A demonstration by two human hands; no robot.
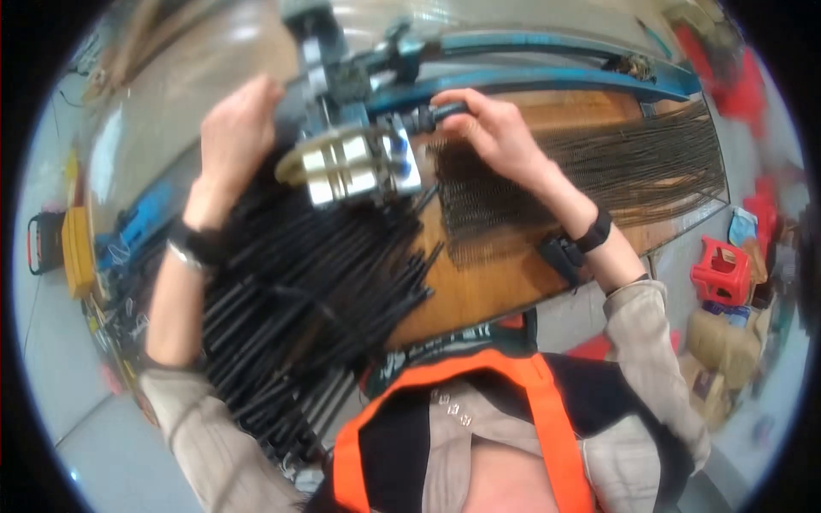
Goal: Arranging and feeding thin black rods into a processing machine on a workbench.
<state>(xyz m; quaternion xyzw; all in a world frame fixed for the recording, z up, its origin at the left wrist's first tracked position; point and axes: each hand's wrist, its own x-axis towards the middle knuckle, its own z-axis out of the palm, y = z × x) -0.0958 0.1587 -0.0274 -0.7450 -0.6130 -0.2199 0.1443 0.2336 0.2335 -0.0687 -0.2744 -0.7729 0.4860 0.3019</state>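
The machine is at the far side of the table, above the far end of the rods. Blue rails run from the machine along the far edge toward the far right corner. A round, tan-rimmed part and pale plates face the near edge.

Right hand: the thumb and fingers are closed around the black handle, on the right side of the machine. Left hand: positioned just left of the machine, fingers curled; the fingertips are blurred, and whether they grip anything cannot be told. A black band is on the left wrist and another on the right.

Black rods cover the left part of the table in a loose, slanting pile, reaching toward the near edge. Thin dark wires lie in a wide bundle on the right part, running to the right edge. Bare wood shows between the two stocks. A black object is located by the near edge, below the wires.

Beyond the right edge, a red stool is on the floor. Beyond the left side is a yellow case.
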